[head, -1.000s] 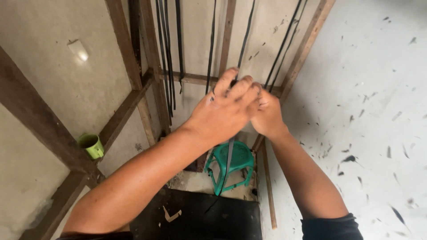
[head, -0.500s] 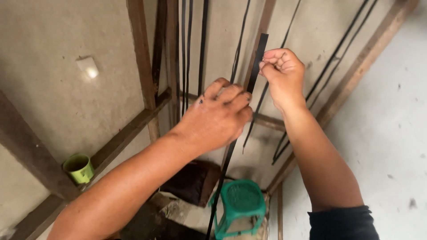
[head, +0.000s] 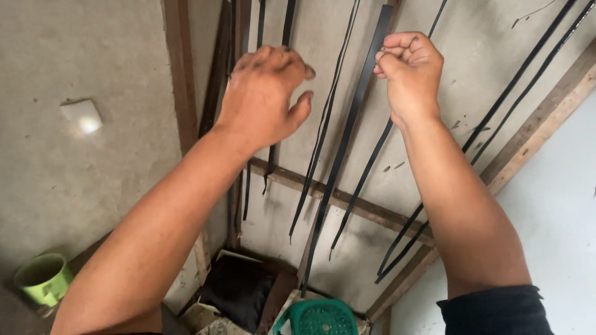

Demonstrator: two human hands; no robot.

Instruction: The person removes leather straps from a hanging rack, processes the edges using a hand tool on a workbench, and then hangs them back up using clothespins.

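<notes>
Black strip (head: 347, 142) pinched in right hand (head: 410, 74) grip, left hand (head: 264, 93) half-open, empty, green cup (head: 42, 279) contents unseen

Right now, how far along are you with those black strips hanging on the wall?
Several black strips already hang down the wall past the wooden crossbar. In hand: the right hand pinches the top of one wide strip, while the left hand is raised beside it with loosely curled fingers, gripping nothing that I can see. What is left cannot be judged from here; no loose strips are in view.
</notes>
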